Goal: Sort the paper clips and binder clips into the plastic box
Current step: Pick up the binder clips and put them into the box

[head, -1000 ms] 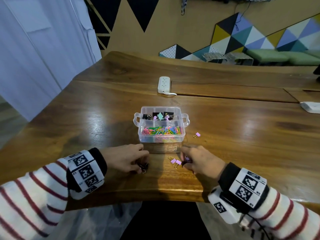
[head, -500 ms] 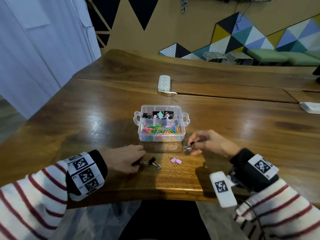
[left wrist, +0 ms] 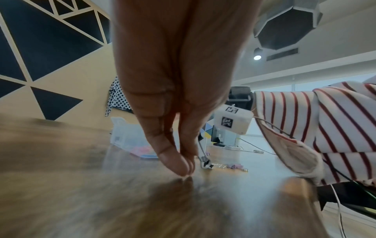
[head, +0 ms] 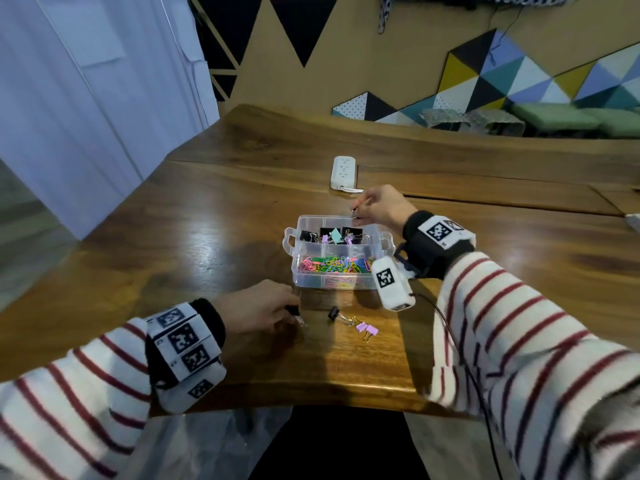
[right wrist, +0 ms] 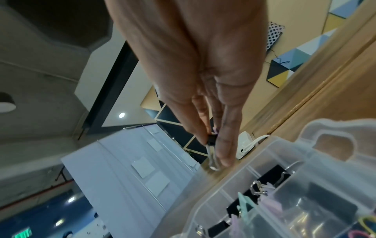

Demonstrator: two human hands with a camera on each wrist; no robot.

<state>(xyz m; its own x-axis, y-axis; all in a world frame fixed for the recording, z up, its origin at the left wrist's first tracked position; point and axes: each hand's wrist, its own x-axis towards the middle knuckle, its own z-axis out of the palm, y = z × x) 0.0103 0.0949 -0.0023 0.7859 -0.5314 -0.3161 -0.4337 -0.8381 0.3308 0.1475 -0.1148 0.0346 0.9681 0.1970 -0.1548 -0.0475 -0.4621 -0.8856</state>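
The clear plastic box [head: 381,244] stands mid-table. Its back compartment holds black, teal and pink binder clips [head: 334,235]; its front one holds coloured paper clips [head: 332,265]. My right hand [head: 356,214] hovers over the back right of the box, pinching a small black binder clip [right wrist: 211,141] between thumb and fingers [right wrist: 223,145]. My left hand [head: 287,311] is low on the table in front of the box and pinches another black binder clip [left wrist: 204,161]. A loose black clip [head: 333,312], a gold one and two pink clips [head: 367,329] lie just right of it.
A white power strip [head: 343,173] lies behind the box, close to my right hand. A seam runs across the wooden table [head: 207,237] behind it. The table's front edge is close below the loose clips. Another white object [head: 633,221] shows at the far right.
My right hand lifted a black clip from the table in front of the box and carried it up over the back compartment. My left hand stayed in place, pinching its clip.
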